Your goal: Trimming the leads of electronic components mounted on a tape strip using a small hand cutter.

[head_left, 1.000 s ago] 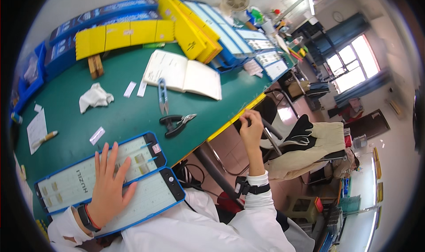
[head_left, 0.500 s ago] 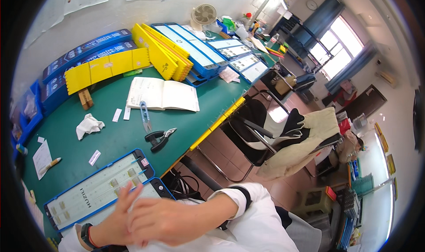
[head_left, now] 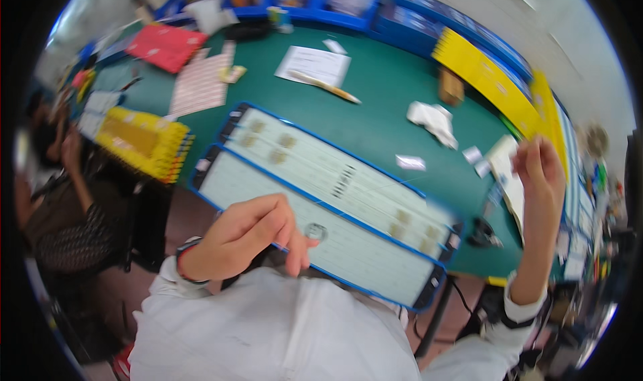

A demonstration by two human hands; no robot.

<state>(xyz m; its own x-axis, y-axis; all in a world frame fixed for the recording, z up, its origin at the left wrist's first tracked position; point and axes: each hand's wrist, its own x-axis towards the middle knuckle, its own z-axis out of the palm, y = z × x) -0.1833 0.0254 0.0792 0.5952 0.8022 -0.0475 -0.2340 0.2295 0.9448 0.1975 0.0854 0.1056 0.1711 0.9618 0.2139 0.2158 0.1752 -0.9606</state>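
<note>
From my end I see both hands lifted over the work, and motion blur softens much of the view. The left hand (head_left: 258, 237) hovers above the near half of an open, blue-rimmed flat case (head_left: 375, 255), its fingers half curled and the tips close together. The right hand (head_left: 541, 170) is raised well to the right, near the open notebook (head_left: 507, 173), with its fingertips bunched. I cannot tell whether either has hold of anything; a fine pale line shows faintly over the case, but I can't follow it to either end.

The case lies slantwise at the near edge of the green tabletop (head_left: 382, 80). The left hand hides a patch of its near panel, and the white clothing cuts into its lower border, so I can't make out what carries that side. Small tan pieces (head_left: 278, 146) sit toward both ends of the far panel, too smeared to identify.

Behind the right hand and forearm, the notebook is partly covered. The black-handled pliers (head_left: 483, 234) beside it are badly blurred. A crumpled white cloth (head_left: 434, 122) and a pen (head_left: 328, 86) read more clearly. At the far left a co-worker (head_left: 74, 237) sits in shadow, distorted and partly cut off by the lens rim, whose hands I can't resolve.
</note>
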